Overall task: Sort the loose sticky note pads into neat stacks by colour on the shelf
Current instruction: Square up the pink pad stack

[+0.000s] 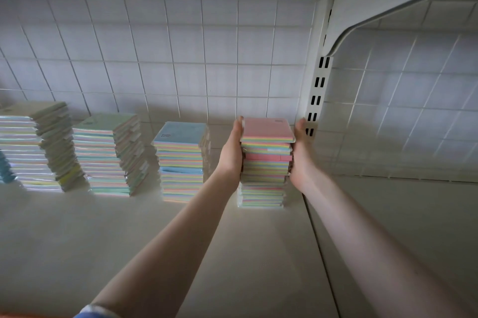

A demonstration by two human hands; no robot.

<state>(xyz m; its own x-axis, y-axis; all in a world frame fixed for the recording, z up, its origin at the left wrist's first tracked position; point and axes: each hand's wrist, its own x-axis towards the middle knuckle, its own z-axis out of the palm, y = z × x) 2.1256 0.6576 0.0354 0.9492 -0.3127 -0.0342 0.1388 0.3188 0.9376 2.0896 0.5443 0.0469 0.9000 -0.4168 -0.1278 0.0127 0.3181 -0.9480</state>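
Note:
A tall stack of sticky note pads with a pink top pad (266, 131) stands at the right end of the white shelf (129, 234). My left hand (232, 154) presses flat against the stack's left side. My right hand (301, 154) presses flat against its right side, fingers straight and pointing toward the back wall. To the left stand a blue-topped stack (181, 162), a green-topped stack (108, 154) and a leaning pale green stack (36, 146) at the far left.
A white wire grid (181, 58) forms the back wall. A slotted white upright post (316, 89) and a shelf bracket stand just right of the pink stack. Another shelf board hangs overhead. A seam splits the shelf from the adjoining bay on the right (401, 214).

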